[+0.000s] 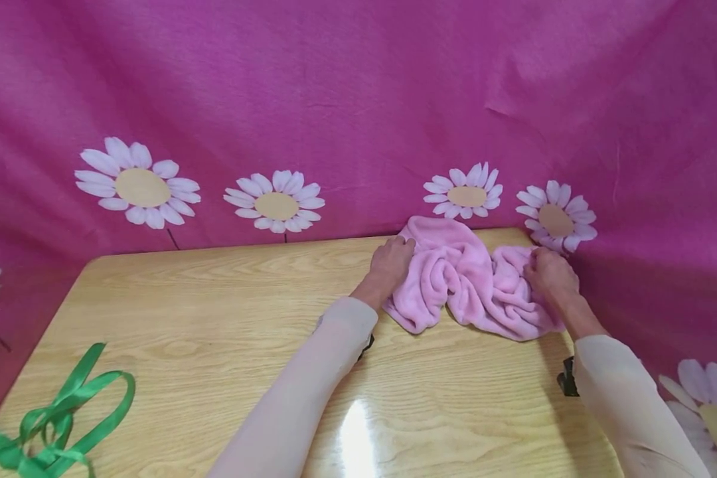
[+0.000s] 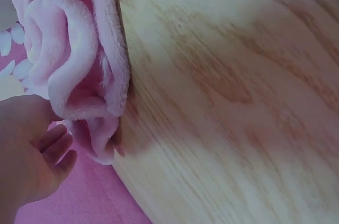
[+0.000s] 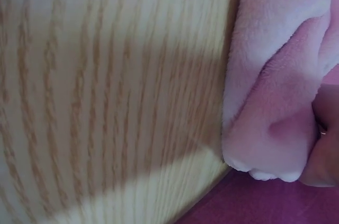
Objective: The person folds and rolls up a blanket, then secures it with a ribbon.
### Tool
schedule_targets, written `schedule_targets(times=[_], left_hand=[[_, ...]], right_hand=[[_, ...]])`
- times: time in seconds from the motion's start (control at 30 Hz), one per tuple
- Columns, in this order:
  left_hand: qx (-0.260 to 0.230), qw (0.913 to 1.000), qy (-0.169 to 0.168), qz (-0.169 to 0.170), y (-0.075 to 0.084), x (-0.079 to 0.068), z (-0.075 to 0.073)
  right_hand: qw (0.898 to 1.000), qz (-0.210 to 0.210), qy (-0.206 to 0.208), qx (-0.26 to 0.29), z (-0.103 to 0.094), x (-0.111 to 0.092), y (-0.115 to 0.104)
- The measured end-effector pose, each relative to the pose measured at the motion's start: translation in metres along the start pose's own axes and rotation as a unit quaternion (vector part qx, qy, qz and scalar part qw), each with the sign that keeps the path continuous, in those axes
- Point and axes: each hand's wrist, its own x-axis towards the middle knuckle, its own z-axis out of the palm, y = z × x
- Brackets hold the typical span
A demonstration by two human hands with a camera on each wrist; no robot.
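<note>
I observe the pink cloth [image 1: 463, 272] bunched in folds at the far right corner of the table [image 1: 233, 318]. The left hand [image 1: 392, 261] pinches its left edge between the fingers; the right hand [image 1: 551, 271] pinches its right end. In my judgement, even outward tension would best open the folds. The flowered curtain [image 1: 358, 113] directly behind restricts reach; a green ribbon [image 1: 68, 399] lies well apart, near left.

Cloth [image 1: 463, 275] far right on the table [image 1: 215, 332], ribbon [image 1: 67, 399] front left.

fuzzy cloth [image 1: 472, 285], seemingly satin ribbon [image 1: 70, 397]
</note>
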Motion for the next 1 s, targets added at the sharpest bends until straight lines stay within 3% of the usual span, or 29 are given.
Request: schedule_targets(times=[0.13, 0.53, 0.67, 1.0], left_hand=[[0.009, 0.9999, -0.009, 0.003, 0.003, -0.001, 0.001], [-0.006, 0.9963, -0.085, -0.007, 0.007, -0.001, 0.007], [0.000, 0.9961, -0.088, 0.001, 0.008, -0.002, 0.006], [0.041, 0.9964, -0.074, -0.002, 0.012, -0.005, 0.005]], right_hand=[[1.000, 0.003, -0.010, -0.002, 0.003, 0.001, 0.002], [0.999, 0.001, -0.035, 0.006, -0.003, 0.001, 0.003], [0.999, -0.004, -0.044, 0.019, -0.003, 0.001, 0.007], [0.993, -0.029, -0.118, 0.010, -0.012, 0.007, 0.012]])
